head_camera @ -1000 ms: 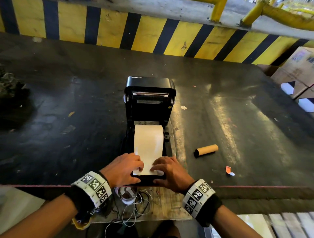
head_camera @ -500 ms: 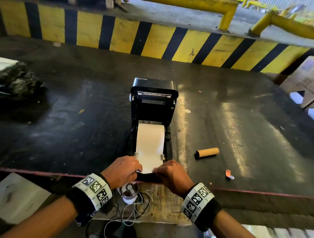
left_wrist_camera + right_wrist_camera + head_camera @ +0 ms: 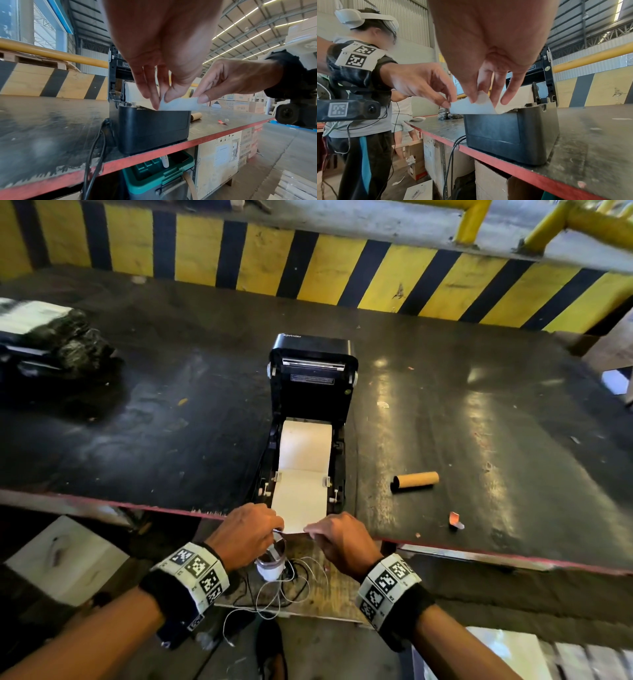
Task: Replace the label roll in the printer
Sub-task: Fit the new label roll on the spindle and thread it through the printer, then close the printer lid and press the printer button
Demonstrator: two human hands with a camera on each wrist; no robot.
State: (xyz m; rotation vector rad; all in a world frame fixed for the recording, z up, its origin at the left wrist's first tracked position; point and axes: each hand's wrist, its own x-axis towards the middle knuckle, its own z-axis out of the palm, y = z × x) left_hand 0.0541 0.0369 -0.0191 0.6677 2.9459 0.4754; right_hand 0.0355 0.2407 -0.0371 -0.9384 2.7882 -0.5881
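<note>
A black label printer [image 3: 310, 392] stands at the table's near edge with its lid tilted open. A white label roll [image 3: 306, 445] lies in its bay, and the paper strip [image 3: 298, 501] runs forward between the guides and past the printer's front. My left hand [image 3: 247, 534] pinches the strip's left corner [image 3: 163, 104]. My right hand [image 3: 342, 539] pinches the right corner [image 3: 479, 102]. Both hands hold the strip's end just over the printer's front [image 3: 154, 125]. An empty brown cardboard core [image 3: 415, 481] lies on the table to the printer's right.
The dark table [image 3: 479, 422] has a red front edge [image 3: 513, 561]. A black wrapped bundle [image 3: 58, 344] sits far left. A small red scrap [image 3: 455, 520] lies near the core. Cables [image 3: 96, 148] hang from the printer. A green bin [image 3: 159, 171] and cardboard boxes [image 3: 491, 181] stand under the table.
Both hands have drawn the end of the paper strip toward me, from the printer's front area to beyond the table edge. More strip now lies out of the printer.
</note>
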